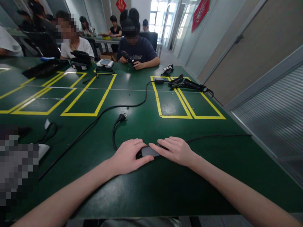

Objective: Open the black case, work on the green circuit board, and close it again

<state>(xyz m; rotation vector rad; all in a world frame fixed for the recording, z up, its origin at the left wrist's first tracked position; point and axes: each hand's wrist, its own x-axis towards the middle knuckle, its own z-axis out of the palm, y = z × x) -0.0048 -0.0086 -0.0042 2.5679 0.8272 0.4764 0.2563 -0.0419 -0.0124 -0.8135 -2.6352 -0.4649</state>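
Observation:
A grey and black power adapter (149, 151) lies on the green table in front of me, partly covered by both hands. My left hand (129, 156) grips its left end, with the thumb along the near side and the fingers over the far side. Over the right end is my right hand (176, 150), its fingers bent around the adapter and its thumb hidden. A thick black cord curves from behind my left hand up to a power plug (122, 117) lying on the table. To the right runs a thin black cable (217, 136).
Yellow tape rectangles (101, 104) mark the table (142, 192). A long black cable (107, 108) crosses it to a small black box (159, 81) near black mechanical parts (189, 84). Across the table, a person in a dark shirt (142, 52) handles a black device.

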